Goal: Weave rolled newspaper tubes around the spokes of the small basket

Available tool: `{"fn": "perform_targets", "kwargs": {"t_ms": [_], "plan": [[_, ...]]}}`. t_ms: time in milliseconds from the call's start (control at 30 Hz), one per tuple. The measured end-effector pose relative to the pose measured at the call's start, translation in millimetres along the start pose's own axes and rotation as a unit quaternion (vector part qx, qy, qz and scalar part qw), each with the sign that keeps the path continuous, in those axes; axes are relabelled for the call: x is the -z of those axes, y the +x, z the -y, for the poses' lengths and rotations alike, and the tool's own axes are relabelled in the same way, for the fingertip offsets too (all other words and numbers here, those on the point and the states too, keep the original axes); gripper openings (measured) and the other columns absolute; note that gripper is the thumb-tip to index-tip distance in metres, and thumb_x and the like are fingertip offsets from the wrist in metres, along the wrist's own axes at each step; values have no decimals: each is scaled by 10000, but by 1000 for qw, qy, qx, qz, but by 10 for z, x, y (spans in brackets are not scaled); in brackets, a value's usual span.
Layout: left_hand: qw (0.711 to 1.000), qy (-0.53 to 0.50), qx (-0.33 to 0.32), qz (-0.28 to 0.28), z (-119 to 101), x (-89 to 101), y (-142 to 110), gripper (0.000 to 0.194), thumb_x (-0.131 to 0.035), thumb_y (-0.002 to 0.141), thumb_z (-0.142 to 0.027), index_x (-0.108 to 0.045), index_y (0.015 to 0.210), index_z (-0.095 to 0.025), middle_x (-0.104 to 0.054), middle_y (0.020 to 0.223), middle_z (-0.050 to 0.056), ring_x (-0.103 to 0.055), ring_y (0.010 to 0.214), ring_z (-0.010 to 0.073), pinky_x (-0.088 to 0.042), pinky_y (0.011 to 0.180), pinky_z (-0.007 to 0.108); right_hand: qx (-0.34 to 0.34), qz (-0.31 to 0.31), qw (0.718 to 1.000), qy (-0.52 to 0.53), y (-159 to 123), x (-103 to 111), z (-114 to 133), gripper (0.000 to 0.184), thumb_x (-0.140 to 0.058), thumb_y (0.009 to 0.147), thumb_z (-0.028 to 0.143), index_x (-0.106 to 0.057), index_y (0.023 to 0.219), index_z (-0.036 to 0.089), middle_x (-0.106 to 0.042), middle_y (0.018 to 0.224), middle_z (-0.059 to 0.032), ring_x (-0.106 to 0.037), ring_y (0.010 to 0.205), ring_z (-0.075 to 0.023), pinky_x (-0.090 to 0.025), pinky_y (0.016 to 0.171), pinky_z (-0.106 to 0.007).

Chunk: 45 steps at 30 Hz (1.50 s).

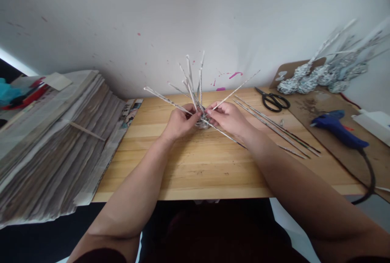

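Note:
A small woven base of rolled newspaper (201,124) rests on the wooden table, with several paper tubes (189,72) fanning up and outward from it. My left hand (183,121) is closed on its left side, thumb and fingers pinching the weave near the tubes' roots. On the other side my right hand (226,116) pinches a thin paper tube (239,87) that slants up to the right. Another tube (227,135) runs from the base down to the right, passing under my right forearm. The fingers partly hide the weave.
Loose paper tubes (274,122) lie right of my right hand, near black scissors (274,101). Farther right are a blue glue gun (339,127) on brown board (317,108) and finished woven pieces (319,76). A tall newspaper stack (67,141) stands left; a wall rises behind.

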State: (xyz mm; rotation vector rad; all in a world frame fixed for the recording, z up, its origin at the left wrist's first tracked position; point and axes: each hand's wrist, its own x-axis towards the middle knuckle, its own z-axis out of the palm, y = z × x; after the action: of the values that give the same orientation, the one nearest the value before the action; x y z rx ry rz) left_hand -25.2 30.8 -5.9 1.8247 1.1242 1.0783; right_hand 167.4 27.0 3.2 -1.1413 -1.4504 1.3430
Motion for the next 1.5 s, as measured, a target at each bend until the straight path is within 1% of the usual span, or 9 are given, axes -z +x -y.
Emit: {"fn": "perform_targets", "kwargs": {"t_ms": [200,333,533,733,900,1033,1200,1367,1500], "plan": [[1000,-9,1,-3,-14,-23,-13,259,-686,858,-405,-673,874,-146,-704,799,53,-623,711,153,-495,678,275,22,-12,1000,-1,26,-17,-60,42,-665,881,235,-649,899,200,-684,782,-4,-615,613,-116,-511,590,-255],[999,-35,-5,-9,-54,-65,-29,310,-742,823,-448,-647,908,-165,-669,754,15,-597,665,129,-466,624,248,37,-17,999,-24,38,-14,-93,78,-687,861,275,-662,852,201,-695,770,-6,-620,619,-128,-511,603,-268],[997,-64,1,-33,-62,-137,-27,387,-824,735,-495,-639,848,-175,-693,771,22,-637,701,144,-514,669,276,55,23,994,-89,41,44,-73,82,-666,858,225,-726,812,192,-721,770,-34,-641,685,-151,-521,638,-278],[998,-46,27,-39,-38,-92,-21,344,-797,781,-465,-626,833,-171,-650,705,10,-591,639,130,-481,621,267,37,2,999,-24,23,73,32,140,-656,837,95,-713,919,194,-700,750,-13,-648,636,-130,-555,631,-272],[998,-48,23,-24,-44,-81,-12,365,-823,749,-461,-621,833,-168,-649,715,8,-592,647,129,-468,610,258,65,14,996,-60,0,49,27,45,-671,851,155,-676,835,197,-706,737,-14,-668,661,-143,-562,652,-279],[997,-51,31,-53,-32,-121,-4,350,-813,741,-454,-614,764,-168,-638,676,1,-579,631,129,-472,614,264,68,21,995,-74,3,37,0,23,-672,851,177,-684,848,195,-718,768,-23,-681,693,-155,-570,652,-280],[996,-24,20,-79,-45,-151,-25,239,-758,773,-368,-632,769,-165,-654,683,4,-571,631,123,-457,606,250,52,18,998,-20,24,22,15,186,-591,847,80,-657,977,194,-737,915,-39,-695,686,-136,-589,628,-269],[997,-28,16,-66,-47,-146,-44,170,-725,774,-299,-661,846,-159,-700,767,19,-616,694,137,-489,663,256,89,35,995,-43,7,4,31,307,-546,788,20,-668,1003,203,-715,926,-13,-663,652,-111,-568,605,-238],[997,-30,22,-61,-35,-140,-39,149,-707,758,-270,-653,845,-162,-684,751,15,-594,660,130,-482,656,263,95,32,994,-40,10,-12,12,286,-532,810,41,-674,992,208,-706,915,-10,-651,639,-108,-565,606,-243]]}}
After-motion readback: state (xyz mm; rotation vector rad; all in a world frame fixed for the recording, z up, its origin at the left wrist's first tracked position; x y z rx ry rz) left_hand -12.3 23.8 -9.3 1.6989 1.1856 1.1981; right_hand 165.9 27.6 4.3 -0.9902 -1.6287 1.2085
